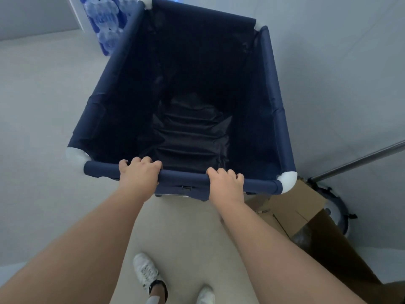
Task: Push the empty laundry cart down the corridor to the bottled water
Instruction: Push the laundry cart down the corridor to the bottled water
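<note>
A dark blue fabric laundry cart [278, 119] with white corner joints fills the middle of the view, and its inside holds nothing. My left hand [139, 174] grips the near top rail left of centre. My right hand [226, 184] grips the same rail right of centre. A stack of bottled water packs [105, 25] in blue-printed wrap stands on the floor at the top left, just beyond the cart's far left corner. The cart's wheels are hidden under the fabric.
An open cardboard box [300, 205] stands on the floor close to the cart's near right corner. A metal pole [359, 161] slants above it, with a round dark base [337, 202] behind. Pale walls run along both sides. My white shoes [145, 272] are below.
</note>
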`<state>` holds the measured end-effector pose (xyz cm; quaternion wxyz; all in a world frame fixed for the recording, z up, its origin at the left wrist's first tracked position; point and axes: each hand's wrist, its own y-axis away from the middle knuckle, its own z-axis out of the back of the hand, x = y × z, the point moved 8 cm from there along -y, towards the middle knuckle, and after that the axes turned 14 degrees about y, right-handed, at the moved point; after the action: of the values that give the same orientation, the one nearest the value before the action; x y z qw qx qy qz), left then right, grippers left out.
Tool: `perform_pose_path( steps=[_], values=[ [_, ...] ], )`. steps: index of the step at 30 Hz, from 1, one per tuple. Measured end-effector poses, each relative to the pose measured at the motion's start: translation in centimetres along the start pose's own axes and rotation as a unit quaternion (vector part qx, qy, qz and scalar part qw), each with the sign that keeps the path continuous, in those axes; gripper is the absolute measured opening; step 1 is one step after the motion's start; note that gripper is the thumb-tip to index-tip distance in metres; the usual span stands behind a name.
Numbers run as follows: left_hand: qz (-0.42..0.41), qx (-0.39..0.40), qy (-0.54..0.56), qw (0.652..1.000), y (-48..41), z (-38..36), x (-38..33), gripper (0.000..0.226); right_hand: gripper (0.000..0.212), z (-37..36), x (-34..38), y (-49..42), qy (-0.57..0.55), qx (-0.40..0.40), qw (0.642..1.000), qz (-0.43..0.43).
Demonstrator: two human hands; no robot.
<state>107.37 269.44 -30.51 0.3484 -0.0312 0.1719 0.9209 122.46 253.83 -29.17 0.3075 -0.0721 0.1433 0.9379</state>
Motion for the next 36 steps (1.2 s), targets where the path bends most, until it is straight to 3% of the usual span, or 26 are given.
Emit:
perform_pose_path(
  steps=[6,17,28,36],
  values=[
    [-0.028,0.012,-0.001,1.000,-6.0,2.0,0.1,0.029,0.048,1.0,-0.2,-5.3,-0.001,0.031,0.999,-0.024],
    [-0.059,0.005,-0.023,0.998,-15.0,5.0,-0.7,0.026,0.051,2.2,-1.4,-13.3,-0.022,0.017,0.999,-0.044],
    [0.003,0.030,0.010,1.000,-21.7,6.6,-4.2,0.029,0.036,4.0,-6.4,-22.7,-0.017,0.007,1.000,0.023],
    [0.033,0.007,0.026,0.999,-26.2,7.7,-5.3,0.037,0.034,5.3,-8.3,-28.9,0.017,-0.010,0.998,0.065]
  ],
)
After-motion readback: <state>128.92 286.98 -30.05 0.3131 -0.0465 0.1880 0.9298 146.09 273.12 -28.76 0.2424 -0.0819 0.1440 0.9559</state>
